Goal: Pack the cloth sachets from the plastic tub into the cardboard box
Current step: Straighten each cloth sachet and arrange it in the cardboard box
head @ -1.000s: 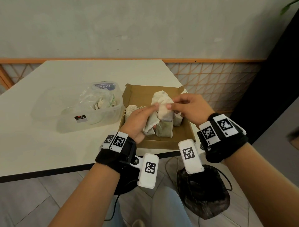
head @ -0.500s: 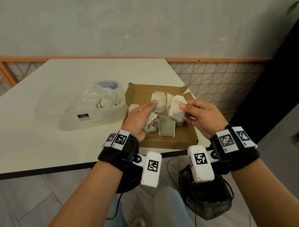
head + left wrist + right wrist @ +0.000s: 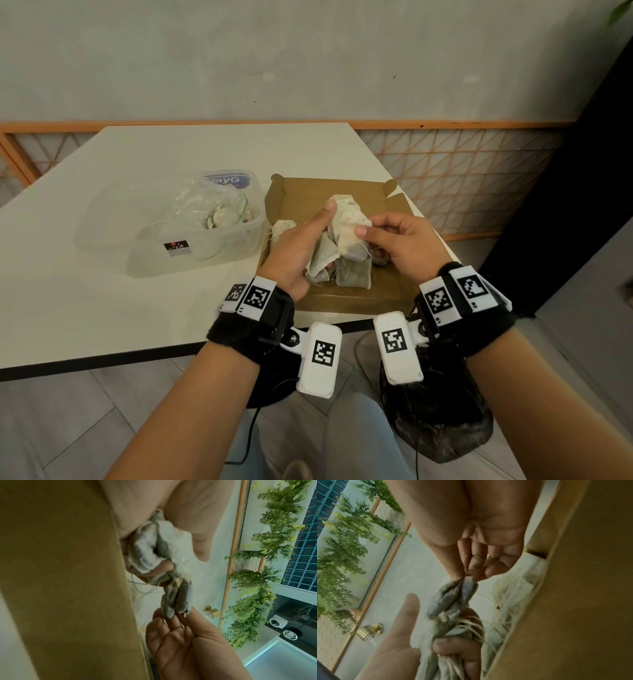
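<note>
Over the open cardboard box (image 3: 342, 301) my left hand (image 3: 301, 246) grips a bunch of pale cloth sachets (image 3: 322, 263), thumb raised. My right hand (image 3: 394, 236) pinches the edge of one sachet (image 3: 349, 226) at the top of that bunch. In the left wrist view the gripped sachets (image 3: 147, 545) fill my curled fingers, and the pinched sachet (image 3: 178, 599) hangs between both hands. The right wrist view shows the pinched sachet (image 3: 453, 596) at my right fingertips. More sachets (image 3: 352, 277) lie on the box floor. The clear plastic tub (image 3: 171, 236) stands left of the box.
A crumpled clear bag (image 3: 212, 209) with scraps lies inside the tub. The white table (image 3: 102, 291) has its front edge just below the box. A dark bag (image 3: 435, 421) sits on the floor under my right wrist. An orange lattice railing (image 3: 462, 171) runs behind.
Both hands stayed over the box. My right hand drew a sachet to the right half a second ago and has come back in, pinching a sachet at the top of the bunch in my left hand.
</note>
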